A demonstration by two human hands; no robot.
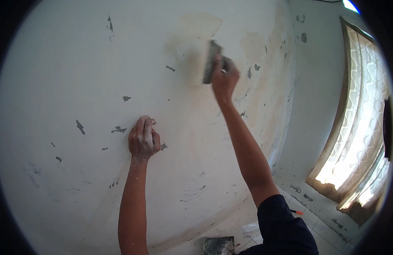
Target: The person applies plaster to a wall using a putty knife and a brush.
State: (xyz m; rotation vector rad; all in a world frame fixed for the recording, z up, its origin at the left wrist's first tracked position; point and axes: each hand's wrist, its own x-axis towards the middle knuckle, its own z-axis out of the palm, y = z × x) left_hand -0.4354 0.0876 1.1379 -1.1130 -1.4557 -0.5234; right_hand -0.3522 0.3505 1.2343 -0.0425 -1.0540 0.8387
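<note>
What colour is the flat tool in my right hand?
The flat tool looks dark grey, head view.

wall (90, 63) fills left and centre, meeting the side wall (313, 85) at right, along which the curtain (353, 114) hangs. left hand (144, 138) lies before the wall; right hand (226, 80) is higher and farther right, with flat tool (211, 63) in it, at the wall. below, on the floor (317, 225): flat object (215, 245) left of sleeve (285, 223), thin object (296, 212) right of sleeve.
</note>
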